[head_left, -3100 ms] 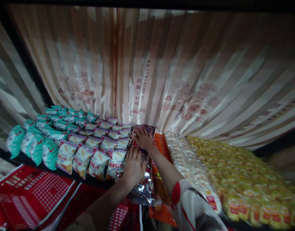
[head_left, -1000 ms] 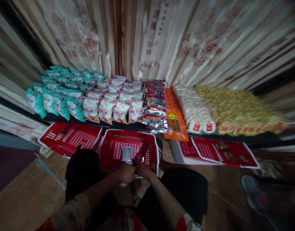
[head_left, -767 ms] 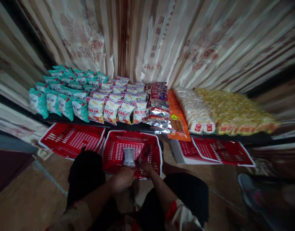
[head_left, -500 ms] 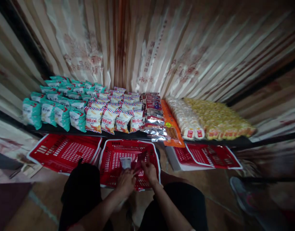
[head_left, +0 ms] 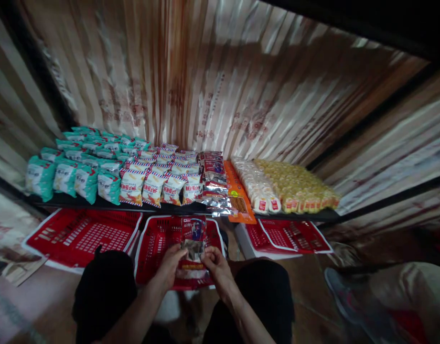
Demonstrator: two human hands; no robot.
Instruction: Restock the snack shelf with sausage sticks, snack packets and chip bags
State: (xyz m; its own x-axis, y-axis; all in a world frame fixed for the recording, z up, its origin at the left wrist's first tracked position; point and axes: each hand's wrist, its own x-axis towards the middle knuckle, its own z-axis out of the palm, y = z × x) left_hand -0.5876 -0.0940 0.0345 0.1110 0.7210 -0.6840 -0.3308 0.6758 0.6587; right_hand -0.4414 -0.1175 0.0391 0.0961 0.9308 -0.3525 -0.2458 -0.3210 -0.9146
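A dark red snack packet point(head_left: 193, 233) with a clear window is held up over the red basket point(head_left: 148, 258) between my knees. My left hand point(head_left: 171, 264) pinches the packet's left edge. On its right edge, the fingers of my right hand point(head_left: 217, 268) are closed. The packet's printed face is turned up toward me, and it hides much of the basket's inside. Similar red packets point(head_left: 214, 167) lie in an overlapping row on the black shelf just beyond.
Teal snack bags point(head_left: 86, 183) and white striped bags point(head_left: 153, 188) fill the shelf's left part. An orange packet point(head_left: 237, 193), white packs point(head_left: 257, 186) and yellow packs point(head_left: 298, 186) follow rightward. Red baskets point(head_left: 87, 236) point(head_left: 295, 236) flank mine. Another person's shoe point(head_left: 339, 296) is at right.
The red packet has come up from inside the basket and now faces me flat, with both hands on its edges. The whole view has shifted slightly.
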